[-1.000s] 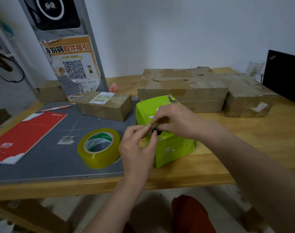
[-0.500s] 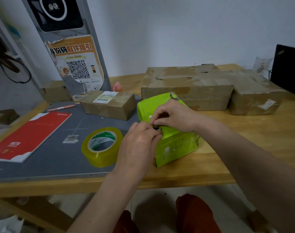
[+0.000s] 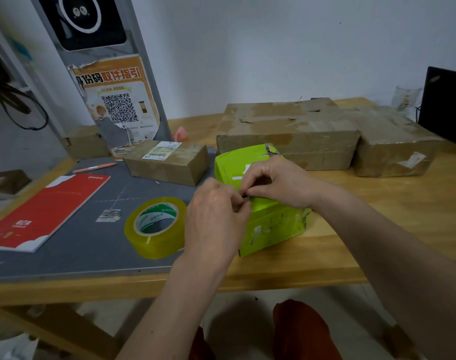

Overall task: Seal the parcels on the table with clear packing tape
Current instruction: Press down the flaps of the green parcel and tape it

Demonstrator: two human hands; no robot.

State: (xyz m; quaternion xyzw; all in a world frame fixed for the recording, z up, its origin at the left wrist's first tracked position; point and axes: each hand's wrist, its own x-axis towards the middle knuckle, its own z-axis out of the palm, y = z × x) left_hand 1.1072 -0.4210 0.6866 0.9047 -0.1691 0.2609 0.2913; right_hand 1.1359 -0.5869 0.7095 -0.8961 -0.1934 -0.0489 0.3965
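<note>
A bright green box lies tilted at the table's front, half on the grey mat. My left hand and my right hand meet over its top front edge. Both have their fingers closed, and the fingertips pinch a small dark object; I cannot tell what it is. My right hand also rests on the box's top. A roll of clear yellowish packing tape lies flat on the mat, just left of my left hand and untouched. No loose tape strip is visible.
A small brown parcel with a label sits behind the roll. Two larger taped cardboard parcels lie at the back. A red booklet and a pen lie at left. A poster stand rises behind, and a black screen stands at right.
My left hand has closed in on my right hand at the green box's edge, its fingers curling shut. The box and the tape roll have stayed put.
</note>
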